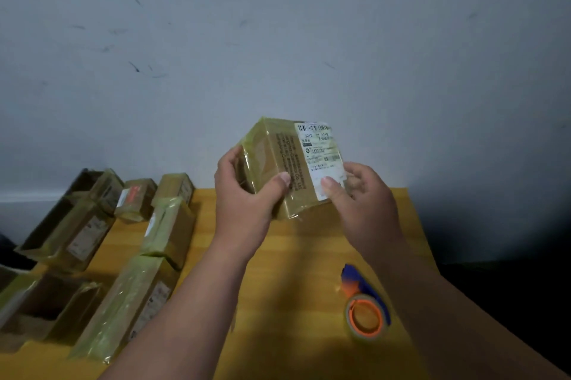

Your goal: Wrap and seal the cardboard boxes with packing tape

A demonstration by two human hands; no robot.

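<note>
Item held: one cardboard box, wrapped in clear yellowish tape, raised above the far part of the bench and tilted so one corner points up toward the wall. A white label with a barcode and print sits on its upper right face; dark print runs down the face beside it. My left hand has its grip clamped on the box's left side, thumb pressed on the front face, fingers wrapped behind. My right hand has its grip on the lower right corner, thumb on the label's bottom edge, fingers behind the box. Both forearms reach up from the bottom edge. On the bench, lower right, just beside my right forearm: one tape roll, clear tape on an orange core, lying flat in a blue-and-orange dispenser. Left side of the bench: several more boxes, most tape-wrapped. A long box lies nearest, running along the edge beside my left forearm; behind it a shorter box, then a small box at the back. To their left, a box with a red mark, a labelled box, and an open box at the near left, its inside dark. The wall is pale grey with dark scuffs.
</note>
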